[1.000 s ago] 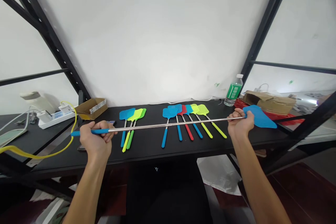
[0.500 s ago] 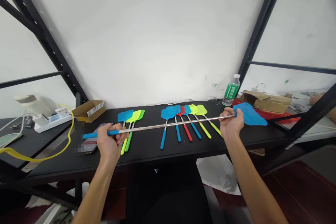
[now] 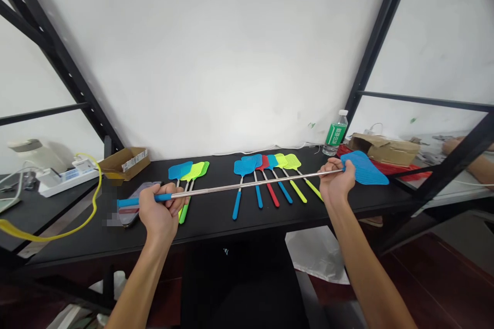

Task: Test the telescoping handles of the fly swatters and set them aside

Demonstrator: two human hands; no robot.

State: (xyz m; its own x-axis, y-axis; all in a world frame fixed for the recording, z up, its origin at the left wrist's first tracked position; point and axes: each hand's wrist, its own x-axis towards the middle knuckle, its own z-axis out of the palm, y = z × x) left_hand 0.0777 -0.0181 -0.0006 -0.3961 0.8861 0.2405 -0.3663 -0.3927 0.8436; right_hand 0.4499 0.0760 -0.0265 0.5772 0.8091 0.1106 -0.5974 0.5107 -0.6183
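A blue fly swatter (image 3: 247, 185) with a long extended metal shaft is held crosswise above the black desk. My left hand (image 3: 160, 208) is closed around its blue handle, close to where the shaft begins. At the other end, my right hand (image 3: 336, 180) pinches the shaft just below the blue mesh head (image 3: 365, 168). Behind the shaft lies a row of several blue, red and yellow-green swatters (image 3: 273, 185), their heads overlapping. A smaller group of blue, yellow and green swatters (image 3: 193, 170) rests further left, partly hidden by my left hand.
A phone (image 3: 133, 216) lies beside my left hand, near an open cardboard box (image 3: 133, 167). A yellow cable (image 3: 92, 211) and white power strip (image 3: 69, 182) are at left. A water bottle (image 3: 335, 133) stands back right, near a cardboard carton (image 3: 386, 150). Another person's arm (image 3: 478, 167) shows far right.
Both hands keep the same hold on the extended swatter. The whole scene sits slightly further left as the view turns a little; more of the other person's arm shows at right.
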